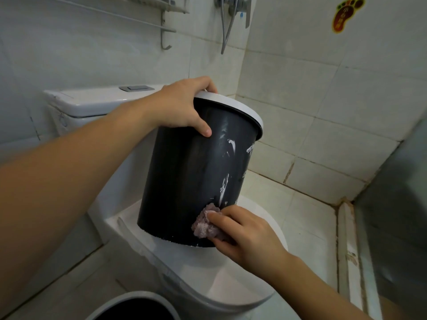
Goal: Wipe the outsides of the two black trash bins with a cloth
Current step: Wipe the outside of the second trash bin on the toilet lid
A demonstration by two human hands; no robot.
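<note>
A black trash bin [184, 179] with a white rim ring stands tilted on the closed toilet lid [231, 278]. My left hand [182, 105] grips its rim at the top left, thumb on the outer wall. White smears streak the bin's right side. My right hand [245, 234] holds a crumpled purple-grey cloth [204, 225] and presses it against the bin's lower wall near the base. A second black bin [136, 306] with a white rim shows at the bottom edge, on the floor.
The toilet tank [92, 105] stands behind the bin, against the tiled wall. A shower valve with hoses [231, 12] and a metal rack [166, 21] hang above. A grey panel [397, 204] closes off the right side.
</note>
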